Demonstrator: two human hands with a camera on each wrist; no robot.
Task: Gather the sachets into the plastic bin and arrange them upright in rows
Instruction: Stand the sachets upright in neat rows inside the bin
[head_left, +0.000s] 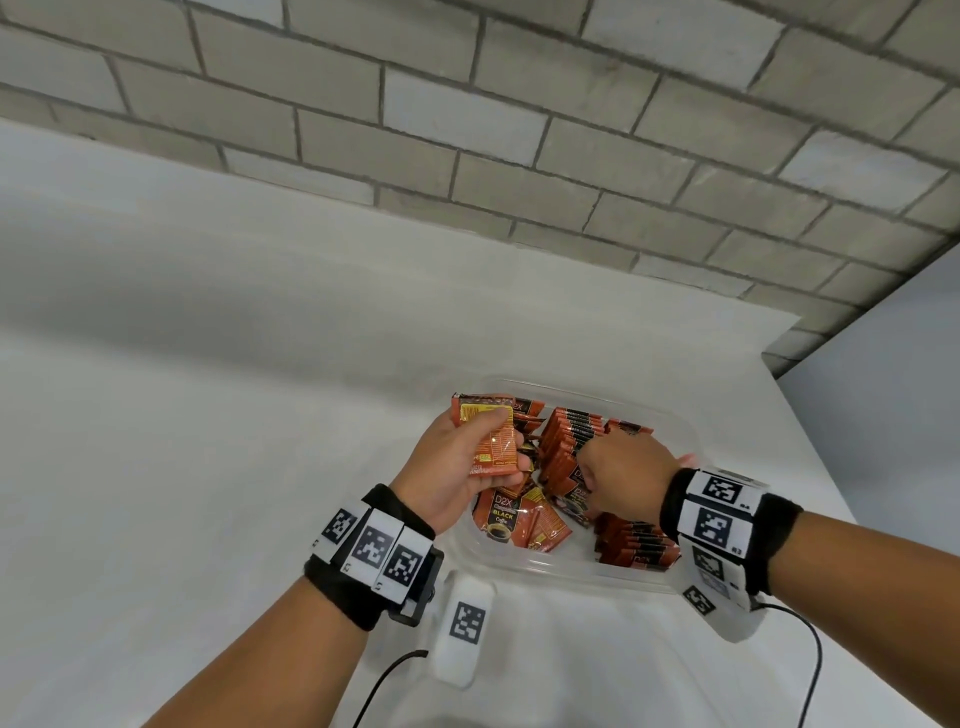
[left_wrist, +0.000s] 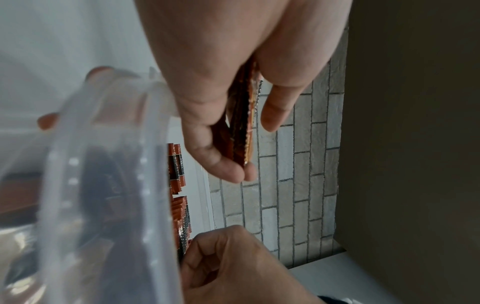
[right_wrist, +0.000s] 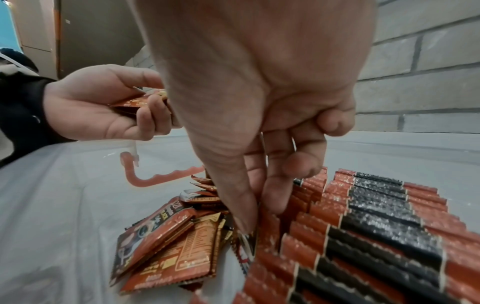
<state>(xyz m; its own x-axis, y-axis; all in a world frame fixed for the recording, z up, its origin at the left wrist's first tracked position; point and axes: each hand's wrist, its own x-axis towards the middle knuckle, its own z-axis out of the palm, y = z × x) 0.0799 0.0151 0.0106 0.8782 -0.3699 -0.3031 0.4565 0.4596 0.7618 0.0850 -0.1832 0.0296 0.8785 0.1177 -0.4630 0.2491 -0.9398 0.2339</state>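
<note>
A clear plastic bin (head_left: 545, 574) stands on the white table. In it, orange-and-black sachets stand upright in rows (head_left: 571, 436) (right_wrist: 376, 216), with a shorter row (head_left: 636, 540) at the near right. Several loose sachets (head_left: 519, 519) (right_wrist: 168, 246) lie flat at the left. My left hand (head_left: 511, 439) (left_wrist: 253, 148) holds a thin stack of sachets (head_left: 493, 447) (left_wrist: 242, 133) above the bin's left side. My right hand (head_left: 597, 467) (right_wrist: 259, 214) points down into the bin. Its thumb and first fingers pinch an upright sachet at the left end of a row.
The bin's blurred rim (left_wrist: 116, 164) fills the left of the left wrist view. A white marker block (head_left: 465, 623) and black cables lie on the table just in front of the bin. A brick wall (head_left: 571, 156) stands behind. The table's edge (head_left: 810, 415) runs right of the bin.
</note>
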